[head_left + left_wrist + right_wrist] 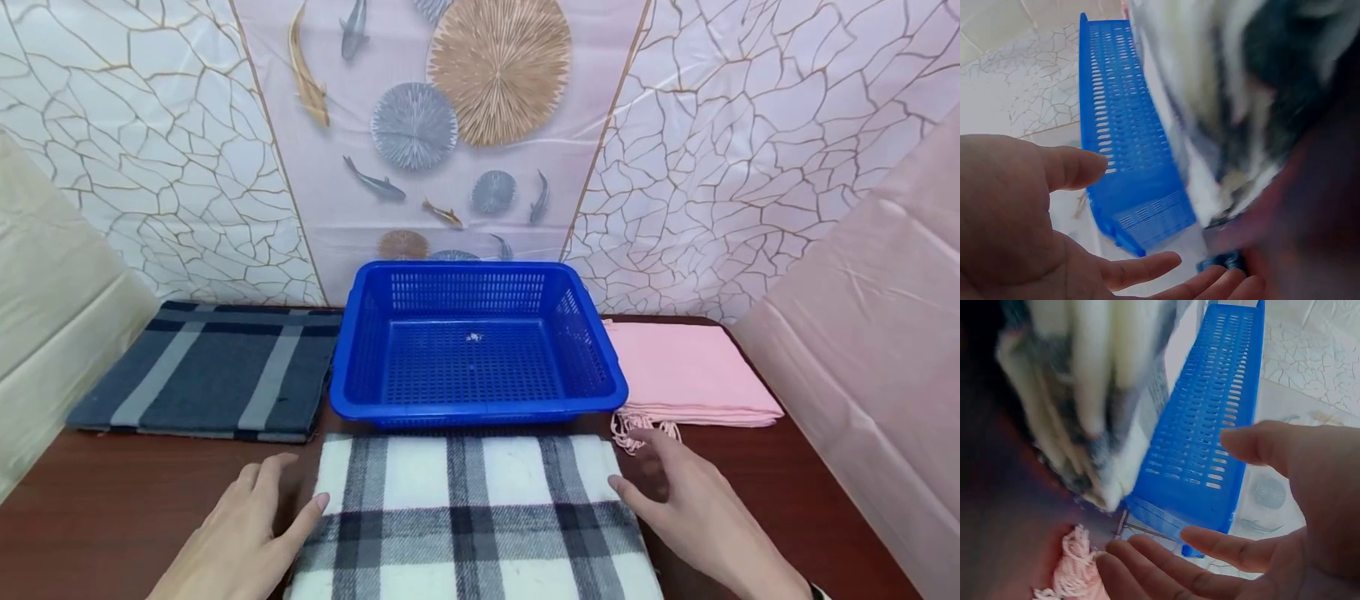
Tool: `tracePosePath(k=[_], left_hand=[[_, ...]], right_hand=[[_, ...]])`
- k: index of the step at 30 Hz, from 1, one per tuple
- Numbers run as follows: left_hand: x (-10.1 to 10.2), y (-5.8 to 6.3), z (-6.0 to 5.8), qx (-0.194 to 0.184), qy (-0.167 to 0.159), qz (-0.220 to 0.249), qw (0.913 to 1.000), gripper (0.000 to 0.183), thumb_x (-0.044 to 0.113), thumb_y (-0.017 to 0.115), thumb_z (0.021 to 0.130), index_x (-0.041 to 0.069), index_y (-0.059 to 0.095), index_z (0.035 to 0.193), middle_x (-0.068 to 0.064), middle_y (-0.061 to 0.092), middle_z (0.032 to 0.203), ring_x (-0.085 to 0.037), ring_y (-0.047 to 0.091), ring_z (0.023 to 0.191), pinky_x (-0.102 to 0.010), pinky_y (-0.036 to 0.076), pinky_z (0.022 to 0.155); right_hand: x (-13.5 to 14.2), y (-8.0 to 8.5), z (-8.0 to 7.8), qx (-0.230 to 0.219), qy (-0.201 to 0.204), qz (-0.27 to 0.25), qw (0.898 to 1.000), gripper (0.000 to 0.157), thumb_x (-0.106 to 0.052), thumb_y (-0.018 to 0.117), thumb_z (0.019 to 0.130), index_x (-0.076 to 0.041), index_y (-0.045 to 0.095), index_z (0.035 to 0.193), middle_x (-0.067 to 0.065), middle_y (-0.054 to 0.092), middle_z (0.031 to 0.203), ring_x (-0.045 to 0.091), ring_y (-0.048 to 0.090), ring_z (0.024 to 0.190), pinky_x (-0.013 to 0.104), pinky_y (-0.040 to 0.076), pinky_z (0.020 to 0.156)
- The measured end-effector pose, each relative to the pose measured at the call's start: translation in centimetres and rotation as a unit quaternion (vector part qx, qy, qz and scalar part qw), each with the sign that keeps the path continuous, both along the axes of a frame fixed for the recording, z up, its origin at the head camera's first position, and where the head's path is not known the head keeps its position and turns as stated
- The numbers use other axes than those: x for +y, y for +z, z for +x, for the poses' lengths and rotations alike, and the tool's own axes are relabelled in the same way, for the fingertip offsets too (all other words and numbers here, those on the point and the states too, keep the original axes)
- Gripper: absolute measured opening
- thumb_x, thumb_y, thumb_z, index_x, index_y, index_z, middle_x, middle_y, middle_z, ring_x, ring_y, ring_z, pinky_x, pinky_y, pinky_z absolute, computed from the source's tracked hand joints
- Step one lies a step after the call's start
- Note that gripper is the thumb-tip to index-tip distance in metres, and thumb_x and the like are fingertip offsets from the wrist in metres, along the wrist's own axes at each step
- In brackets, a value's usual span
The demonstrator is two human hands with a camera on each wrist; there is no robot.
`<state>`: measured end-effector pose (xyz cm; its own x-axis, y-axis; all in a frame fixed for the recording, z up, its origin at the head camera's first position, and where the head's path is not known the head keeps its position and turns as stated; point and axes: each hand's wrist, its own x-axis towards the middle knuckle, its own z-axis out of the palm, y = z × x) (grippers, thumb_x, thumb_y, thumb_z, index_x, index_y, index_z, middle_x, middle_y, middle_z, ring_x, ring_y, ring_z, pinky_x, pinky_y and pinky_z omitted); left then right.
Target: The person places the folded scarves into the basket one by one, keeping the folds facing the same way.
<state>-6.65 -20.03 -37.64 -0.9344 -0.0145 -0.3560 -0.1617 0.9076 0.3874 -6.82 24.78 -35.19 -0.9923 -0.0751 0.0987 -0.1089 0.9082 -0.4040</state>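
Observation:
A folded black, grey and white plaid cloth (480, 533) lies at the near middle of the table, its layers stacked in the right wrist view. At its left edge is my left hand (247, 525), fingers spread and relaxed, the thumb overlapping the cloth's side. Along the opposite edge, my right hand (697, 508) holds nothing, its thumb right at the cloth and its fingers near the pink fringe (645, 427). Just behind the cloth stands a blue plastic basket (480, 411) with slotted walls and nothing but a small white mark on its floor.
Left of the basket lies a folded dark blue-grey cloth (225, 367) with lighter stripes. On the right is a folded pink cloth (690, 375) with tassels. Patterned sheeting (187, 150) rises behind the brown table (75, 500), and plain sheeting (870, 333) closes the sides.

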Motion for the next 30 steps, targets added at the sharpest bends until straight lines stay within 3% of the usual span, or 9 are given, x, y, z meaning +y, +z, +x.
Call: tracePosePath(k=[7, 11, 19, 25, 30], left_hand=[[0.2, -1.3, 0.7, -0.003, 0.008, 0.010, 0.9999, 0.103, 0.082, 0.047, 0.090, -0.005, 0.040, 0.146, -0.029, 0.051, 0.139, -0.044, 0.055, 0.125, -0.060, 0.049, 0.093], [0.2, -1.8, 0.9, -0.007, 0.015, 0.023, 0.9996, 0.103, 0.081, 0.047, 0.090, -0.005, 0.037, 0.147, -0.028, 0.052, 0.137, -0.040, 0.058, 0.120, -0.057, 0.051, 0.091], [0.5, -2.3, 1.0, -0.002, 0.014, 0.063, 0.9979, 0.087, 0.067, 0.063, 0.091, 0.000, 0.043, 0.143, -0.014, 0.058, 0.123, -0.017, 0.058, 0.102, -0.042, 0.053, 0.082], [0.4, -2.6, 1.0, -0.008, 0.014, 0.090, 0.9958, 0.079, 0.052, 0.075, 0.089, -0.002, 0.045, 0.139, -0.010, 0.057, 0.112, -0.014, 0.055, 0.093, -0.034, 0.051, 0.074], [0.4, -2.9, 0.9, -0.013, 0.029, 0.099, 0.9946, 0.075, 0.046, 0.078, 0.088, -0.002, 0.047, 0.137, -0.006, 0.059, 0.103, -0.012, 0.058, 0.084, -0.033, 0.052, 0.071]], right_hand=[[0.2, -1.5, 0.6, -0.082, 0.010, -0.066, 0.994, 0.059, -0.042, 0.079, 0.089, -0.008, 0.057, 0.132, 0.002, 0.071, 0.110, 0.008, 0.067, 0.091, 0.028, 0.056, 0.074], [0.1, -2.3, 0.8, -0.107, 0.008, -0.078, 0.991, 0.066, -0.044, 0.079, 0.088, -0.006, 0.054, 0.136, 0.000, 0.070, 0.103, 0.006, 0.064, 0.088, 0.025, 0.054, 0.074], [-0.1, -3.3, 0.8, -0.135, -0.012, -0.038, 0.990, 0.074, -0.049, 0.077, 0.088, -0.002, 0.051, 0.139, -0.001, 0.069, 0.099, 0.009, 0.062, 0.090, 0.033, 0.054, 0.079], [-0.1, -3.9, 0.4, -0.182, -0.040, -0.048, 0.981, 0.068, -0.047, 0.076, 0.089, 0.001, 0.055, 0.131, 0.000, 0.069, 0.096, 0.012, 0.062, 0.089, 0.038, 0.055, 0.080], [-0.4, -4.1, 0.6, -0.187, -0.047, -0.052, 0.980, 0.061, -0.047, 0.077, 0.088, -0.002, 0.057, 0.124, -0.001, 0.067, 0.090, 0.011, 0.060, 0.084, 0.034, 0.052, 0.076]])
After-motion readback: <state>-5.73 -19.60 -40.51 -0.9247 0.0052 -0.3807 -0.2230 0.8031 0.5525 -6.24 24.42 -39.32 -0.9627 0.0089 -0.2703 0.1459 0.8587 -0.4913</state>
